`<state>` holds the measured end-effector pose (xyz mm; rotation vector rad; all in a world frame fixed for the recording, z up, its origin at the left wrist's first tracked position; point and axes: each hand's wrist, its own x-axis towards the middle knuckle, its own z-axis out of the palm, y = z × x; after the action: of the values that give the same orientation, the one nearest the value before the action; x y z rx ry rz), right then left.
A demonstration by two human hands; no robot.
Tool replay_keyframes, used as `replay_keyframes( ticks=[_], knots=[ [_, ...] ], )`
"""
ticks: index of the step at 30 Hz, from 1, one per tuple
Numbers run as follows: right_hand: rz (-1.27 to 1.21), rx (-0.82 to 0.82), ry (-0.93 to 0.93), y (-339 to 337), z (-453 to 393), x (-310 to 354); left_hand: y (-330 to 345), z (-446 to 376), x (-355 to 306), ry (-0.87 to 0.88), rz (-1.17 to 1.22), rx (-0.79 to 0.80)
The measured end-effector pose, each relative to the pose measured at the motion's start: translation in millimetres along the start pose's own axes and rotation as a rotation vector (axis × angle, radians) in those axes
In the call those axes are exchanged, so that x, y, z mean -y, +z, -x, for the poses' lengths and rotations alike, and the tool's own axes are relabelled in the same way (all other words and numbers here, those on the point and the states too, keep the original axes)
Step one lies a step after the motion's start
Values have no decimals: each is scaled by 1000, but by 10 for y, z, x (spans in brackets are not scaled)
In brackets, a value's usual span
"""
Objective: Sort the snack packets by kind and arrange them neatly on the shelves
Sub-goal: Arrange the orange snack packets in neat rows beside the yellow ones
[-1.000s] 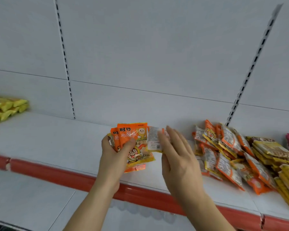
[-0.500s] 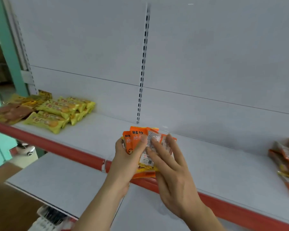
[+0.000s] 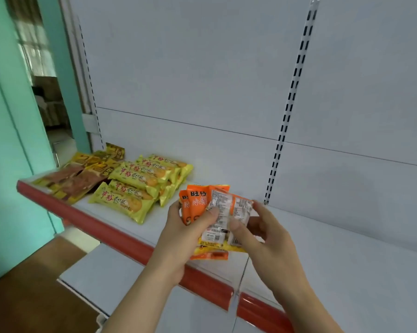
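Note:
Both of my hands hold a small stack of orange snack packets [image 3: 200, 200] above the front edge of the white shelf [image 3: 335, 239]. My left hand [image 3: 183, 234] grips the stack from the left, thumb pressed on its front. My right hand [image 3: 262, 229] pinches the frontmost packet, whose white printed back faces me. Left of the stack, several yellow packets [image 3: 135, 183] lie in neat overlapping rows on the shelf. Brown and dark yellow packets [image 3: 77, 176] lie at the shelf's far left end.
A red price rail [image 3: 121, 239] runs along the shelf's front edge. A lower white shelf [image 3: 121, 282] juts out beneath it. A slotted upright [image 3: 289, 102] divides the back panel. A teal wall [image 3: 8, 164] and a doorway stand at the left.
My view has swung left: the mixed pile on the right has left the frame and the yellow rows have come close. My right hand now pinches the front packet.

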<state>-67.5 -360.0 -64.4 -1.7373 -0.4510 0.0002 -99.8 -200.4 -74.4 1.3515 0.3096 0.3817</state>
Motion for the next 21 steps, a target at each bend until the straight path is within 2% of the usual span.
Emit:
replay_keyframes(
  ticks=[6,9,11,14,15,17,19,21],
  knots=[
    [-162,-12,152,424,-445,48,-273,-534,-162,45,-92,-5],
    [-184,-147,157,497,-593,69,-408,-757,-181,33,-81,16],
    [-184,-285,89,497,-687,124,-499,-902,-187,16,-64,53],
    [-178,-425,-145,574,-718,270,-572,-1066,-215,-6,-72,127],
    [-98,-432,-242,631,-698,296,-589,-1095,-236,-17,-77,150],
    [228,-386,-421,782,-647,240,-628,-1152,-290,-74,-28,216],
    [410,-354,-418,893,-612,119,-697,-1200,-338,-172,77,302],
    [344,-339,-316,946,-569,81,-771,-1237,-359,-185,92,373]
  ],
)
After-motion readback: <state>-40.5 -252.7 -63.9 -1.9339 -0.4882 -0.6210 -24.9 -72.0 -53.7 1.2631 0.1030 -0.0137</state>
